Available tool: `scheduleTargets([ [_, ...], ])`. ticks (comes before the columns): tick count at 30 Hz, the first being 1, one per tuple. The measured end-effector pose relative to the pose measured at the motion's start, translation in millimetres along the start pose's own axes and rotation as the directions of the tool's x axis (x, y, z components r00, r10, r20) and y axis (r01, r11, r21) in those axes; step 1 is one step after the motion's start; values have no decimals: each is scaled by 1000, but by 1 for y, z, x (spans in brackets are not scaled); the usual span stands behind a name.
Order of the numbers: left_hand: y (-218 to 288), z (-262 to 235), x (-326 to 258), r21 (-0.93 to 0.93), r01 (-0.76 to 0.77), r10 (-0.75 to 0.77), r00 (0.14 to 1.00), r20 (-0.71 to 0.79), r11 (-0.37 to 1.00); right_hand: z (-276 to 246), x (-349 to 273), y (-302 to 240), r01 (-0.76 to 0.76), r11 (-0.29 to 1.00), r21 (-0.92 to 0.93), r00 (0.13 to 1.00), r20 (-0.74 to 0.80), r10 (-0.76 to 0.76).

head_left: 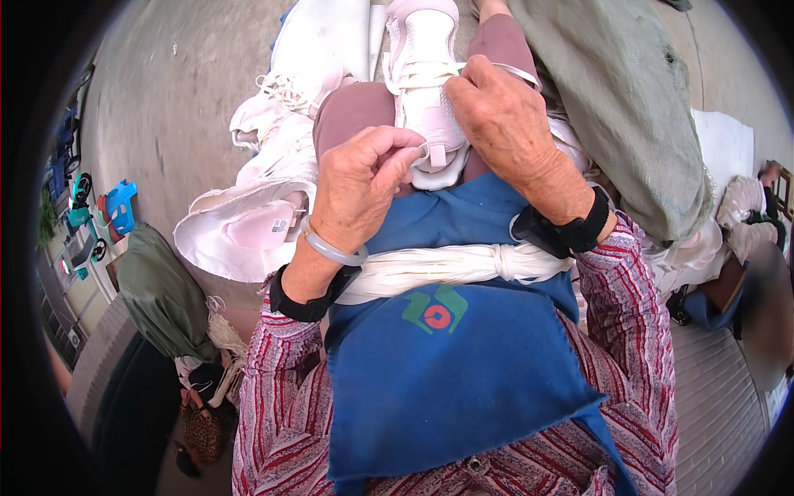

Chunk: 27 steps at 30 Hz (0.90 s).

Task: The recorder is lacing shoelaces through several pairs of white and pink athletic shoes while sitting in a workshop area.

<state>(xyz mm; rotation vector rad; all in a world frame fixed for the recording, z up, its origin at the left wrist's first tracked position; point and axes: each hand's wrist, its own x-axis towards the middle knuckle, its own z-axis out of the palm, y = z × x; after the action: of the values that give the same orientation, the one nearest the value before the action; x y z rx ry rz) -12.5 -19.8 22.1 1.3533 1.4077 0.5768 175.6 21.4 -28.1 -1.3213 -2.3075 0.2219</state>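
Shoe, head view: a white and pale-pink shoe (438, 124) sits between the knees, straight ahead of the body, between the two hands and level with their fingertips.
Long axis: it runs away from the wearer, close to the picture's vertical; the end with the small tab (437, 155) is nearest the lap, and the far end reaches the upper edge of the view.
Laces: flat white laces (420, 76) cross the shoe side to side, beyond the tab and square to the long axis.
Right hand: the right hand (509, 116) is nearer the laces, just beside them, its fingers curled in over that edge of the shoe; the tips are partly hidden, so I cannot tell whether they grip anything.
White strand: a loose white strand (523, 76) shows past the right knuckles, over the right leg (501, 41).
Left hand: the left hand (360, 169) is nearer the tab, thumb and forefinger pinching a thin pale strip (425, 150), perhaps a lace end.
Key relation: the pinched strip appears to lie on the lap side of the crossings, so the laces stand ahead and slightly left of the right fingers, and farther forward from the left.
Lace bundle: a tied white bundle (430, 271) lies across the blue apron (447, 372), behind both hands.
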Motion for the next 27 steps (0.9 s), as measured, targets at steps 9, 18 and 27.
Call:
scheduleTargets([
  [9,-13,-7,21,119,-20,38,987,-155,993,-32,-6,-26,-94,807,582,988,156,2],
  [18,-23,0,34,413,-290,377,914,-147,863,-57,-5,-34,-201,474,857,979,153,138],
  [27,-15,2,38,430,-286,371,920,-128,857,-48,-28,-14,-481,453,751,834,551,-29],
])
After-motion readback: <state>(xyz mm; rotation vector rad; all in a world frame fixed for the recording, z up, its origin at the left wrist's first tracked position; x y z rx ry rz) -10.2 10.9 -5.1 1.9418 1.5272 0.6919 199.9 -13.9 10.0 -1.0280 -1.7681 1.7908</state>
